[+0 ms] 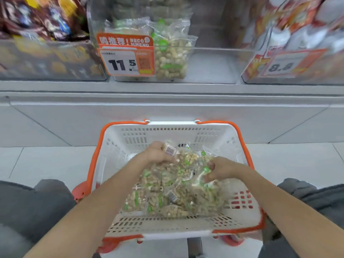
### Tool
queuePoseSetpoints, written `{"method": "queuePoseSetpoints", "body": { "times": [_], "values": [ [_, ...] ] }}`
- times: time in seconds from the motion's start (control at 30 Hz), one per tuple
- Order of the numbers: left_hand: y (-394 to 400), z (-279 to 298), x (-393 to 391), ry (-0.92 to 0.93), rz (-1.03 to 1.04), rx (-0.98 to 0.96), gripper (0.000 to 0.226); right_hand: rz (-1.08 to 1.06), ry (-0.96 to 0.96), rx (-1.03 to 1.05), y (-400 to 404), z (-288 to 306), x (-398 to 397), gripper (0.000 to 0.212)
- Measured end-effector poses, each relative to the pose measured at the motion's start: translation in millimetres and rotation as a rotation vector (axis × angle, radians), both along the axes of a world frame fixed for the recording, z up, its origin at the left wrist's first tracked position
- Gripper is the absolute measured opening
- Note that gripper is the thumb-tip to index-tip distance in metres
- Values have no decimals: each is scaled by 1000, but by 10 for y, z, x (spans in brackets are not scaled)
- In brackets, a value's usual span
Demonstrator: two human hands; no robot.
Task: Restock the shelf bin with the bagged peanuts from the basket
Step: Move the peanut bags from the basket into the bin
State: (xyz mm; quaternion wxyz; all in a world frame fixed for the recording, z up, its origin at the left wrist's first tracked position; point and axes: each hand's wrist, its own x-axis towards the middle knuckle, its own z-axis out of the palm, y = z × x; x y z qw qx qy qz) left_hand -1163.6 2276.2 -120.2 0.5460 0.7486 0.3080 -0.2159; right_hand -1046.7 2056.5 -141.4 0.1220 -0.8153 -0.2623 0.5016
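1. The bagged peanuts (173,190) are heaped in the white basket (167,228), filling its middle and reaching toward its near wall; bare basket floor is seen along the far wall and in the right near corner.
2. The left hand (158,152) is curled over the far end of the heap, a bag with a barcode label gripped in its fingers.
3. The right hand (218,169) is closed on the crinkled top of a bag at the right side of the heap.
4. The basket's orange rim (95,159) is seen on both sides, and the basket is set on the pale floor (37,161), between the person's knees (46,200).
5. Beyond the basket's far edge, the clear shelf bin (214,62) is seen on the shelf (167,86); a few peanut bags (171,58) are stood at its left, behind an orange price tag (127,58), and the right part of the bin is left open.
6. Bins of other snacks (42,25) are placed at either side of it.
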Motion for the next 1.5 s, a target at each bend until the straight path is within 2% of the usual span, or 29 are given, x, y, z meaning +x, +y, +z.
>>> {"method": "queuePoseSetpoints", "body": {
  "times": [0.1, 0.13, 0.2, 0.23, 0.3, 0.37, 0.4, 0.47, 0.53, 0.57, 0.67, 0.7, 0.77, 0.83, 0.9, 0.93, 1.0, 1.07, 1.17, 1.33, 1.4, 1.5],
  "values": [
    [54, 615, 97, -282, -8, 23, 27, -87, 92, 156, 140, 643, 89, 56],
    [61, 840, 97, -373, -57, 103, 25, -52, 107, 185, 182, 845, 130, 54],
    [97, 1220, 71, -560, -171, 430, 31, 15, 144, 253, 241, 1231, 173, 51],
    [92, 1397, 28, -656, -213, 572, 33, 24, 175, 311, 256, 1389, 192, 59],
    [87, 1586, -86, -806, -261, 695, 33, -10, 269, 457, 270, 1643, 207, 69],
    [48, 1617, -229, -856, -298, 683, 40, -84, 464, 647, 272, 1754, 210, 64],
    [-23, 1615, -283, -884, -302, 639, 36, -128, 582, 736, 288, 1779, 191, 59],
    [-185, 1560, -318, -950, -247, 475, 31, -145, 757, 832, 344, 1722, 158, 50],
    [-313, 1528, -255, -933, -118, 307, 50, -162, 812, 856, 420, 1648, 131, 53],
    [-331, 1486, -241, -886, -82, 304, 64, -194, 814, 856, 458, 1641, 121, 60],
    [-260, 1437, -221, -886, -55, 418, 76, -244, 698, 856, 513, 1654, 158, 74],
    [-209, 1434, -214, -863, -20, 340, 76, -253, 652, 858, 516, 1694, 160, 75],
    [-124, 1463, -183, -707, 210, -135, 62, -273, 580, 869, 522, 1775, 153, 61],
    [-79, 1492, -143, -518, 303, -623, 34, -299, 526, 872, 527, 1839, 155, 33],
    [-106, 1480, -141, -368, 318, -849, 52, -224, 402, 819, 540, 1845, 146, 26],
    [-127, 1457, -153, -367, 296, -877, 55, -176, 320, 792, 554, 1842, 136, 31],
    [-183, 1469, -152, -389, 258, -836, 52, -115, 233, 729, 577, 1830, 106, 38],
    [-192, 1465, -146, -419, 222, -700, 46, -82, 189, 671, 573, 1840, 93, 36],
    [-161, 1478, -119, -435, 198, -552, 17, -30, 63, 602, 524, 1894, 125, 45],
    [-156, 1496, -150, -457, 75, -525, 58, -16, -172, 572, 503, 2008, 106, 42],
    [-169, 1511, -188, -473, 14, -476, 69, 13, -297, 559, 485, 2034, 75, 41],
    [-205, 1508, -201, -472, -52, -372, 83, 111, -373, 619, 476, 2048, -1, 44]
  ]
}}
